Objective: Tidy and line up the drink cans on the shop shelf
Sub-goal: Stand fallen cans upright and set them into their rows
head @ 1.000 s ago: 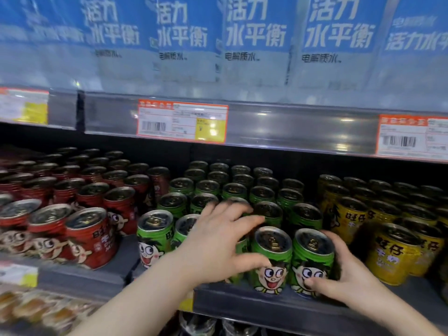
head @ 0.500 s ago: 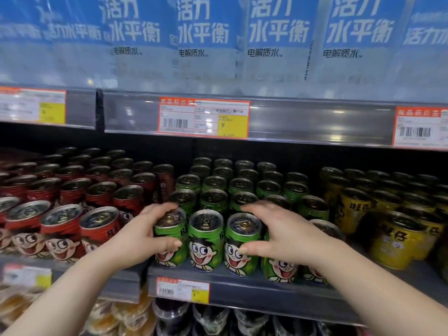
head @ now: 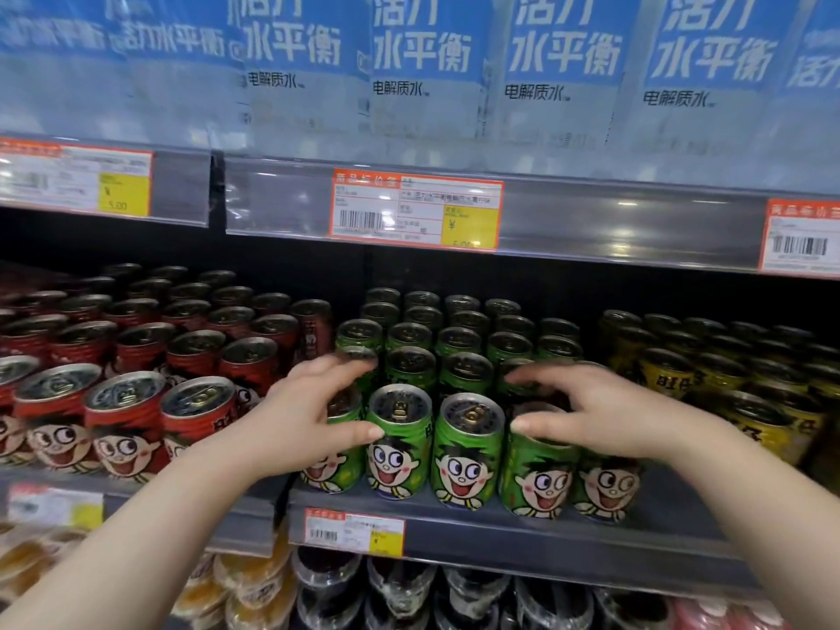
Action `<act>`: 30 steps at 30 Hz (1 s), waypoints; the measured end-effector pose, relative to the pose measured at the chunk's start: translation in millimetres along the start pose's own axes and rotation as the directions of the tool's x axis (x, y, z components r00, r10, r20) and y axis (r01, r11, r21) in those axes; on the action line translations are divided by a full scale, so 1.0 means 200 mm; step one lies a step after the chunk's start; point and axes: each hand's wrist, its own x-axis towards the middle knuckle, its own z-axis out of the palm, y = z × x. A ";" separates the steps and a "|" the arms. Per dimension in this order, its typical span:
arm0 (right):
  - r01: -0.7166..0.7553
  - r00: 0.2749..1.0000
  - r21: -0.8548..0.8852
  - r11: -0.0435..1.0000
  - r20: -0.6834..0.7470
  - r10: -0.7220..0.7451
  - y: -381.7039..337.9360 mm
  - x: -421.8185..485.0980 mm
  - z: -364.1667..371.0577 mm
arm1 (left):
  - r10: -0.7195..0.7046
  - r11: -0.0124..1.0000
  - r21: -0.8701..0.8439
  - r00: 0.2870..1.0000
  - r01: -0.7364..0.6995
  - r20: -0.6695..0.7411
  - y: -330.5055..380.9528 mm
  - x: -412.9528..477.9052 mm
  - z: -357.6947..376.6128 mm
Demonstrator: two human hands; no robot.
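Head view, one entry per item.

Green cans point(head: 468, 452): short metal cylinders with ribbed shoulders, dull silver pull-tab lids and a cartoon face printed on glossy green. Five stand upright in the front row at the lip of the grey metal shelf point(head: 591, 525), side by side. More rows are packed close behind them, running back into the dark.

Red cans point(head: 127, 411): same shape and face, massed on the shelf section to the left.

Yellow cans point(head: 672, 379): same shape, grouped to the right, blurred.

Price tags point(head: 413, 209): orange-bordered paper with a barcode and a yellow panel, held in clear plastic rails on the shelf edges.

Blue-and-white labelled packs point(head: 427, 47): on the shelf above.

Clear-lidded cups point(head: 400, 584): on the shelf below, detail unclear.

Left hand point(head: 300, 420): the bare forearm rises from the lower left. The fingers curl over the lid of the end can point(head: 336, 466), leftmost of the front row. The thumb lies across its front, its tip reaching the second can.

Right hand point(head: 609, 416): the forearm comes in from the lower right. The hand arches over the right end of the row, with the thumb pressed on the front rim of the fourth can point(head: 536, 479). The fingers curl over its lid and the palm covers the fifth can's lid.
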 end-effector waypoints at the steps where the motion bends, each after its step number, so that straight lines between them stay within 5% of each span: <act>1: -0.020 0.999 -0.001 1.000 -0.026 0.020 0.02 -0.01 -0.01 | -0.005 1.000 0.005 0.999 0.005 0.035 0.01 0.01 -0.01; 4: -0.078 0.993 0.003 0.997 -0.093 0.078 0.07 -0.06 -0.05 | -0.012 0.993 0.121 0.993 -0.002 0.115 0.05 0.04 -0.01; 7: -0.145 0.989 -0.010 0.989 0.004 0.145 0.15 -0.14 -0.07 | -0.003 0.930 0.365 0.993 -0.042 0.120 0.09 0.05 0.03; 10: -0.198 0.974 -0.067 0.978 0.100 0.204 0.20 -0.19 -0.02 | 0.015 0.934 0.357 0.999 -0.031 0.049 0.11 0.05 0.05; 19: -0.184 0.983 -0.097 0.978 -0.023 0.183 0.18 -0.22 0.03 | 0.039 0.927 0.373 0.998 -0.022 -0.040 0.11 0.05 0.07; 23: -0.159 0.985 -0.078 0.984 -0.082 0.153 0.19 -0.26 0.07 | 0.210 0.959 0.236 0.951 -0.155 -0.227 0.26 0.06 0.15; 27: -0.148 0.967 0.055 0.987 -0.203 0.156 0.26 -0.36 0.05 | 0.346 0.934 0.009 0.903 -0.356 -0.255 0.45 0.10 0.24; 30: -0.210 0.921 -0.024 0.977 -0.341 0.190 0.38 -0.48 -0.06 | 0.393 0.903 -0.079 0.888 -0.421 -0.240 0.63 0.15 0.31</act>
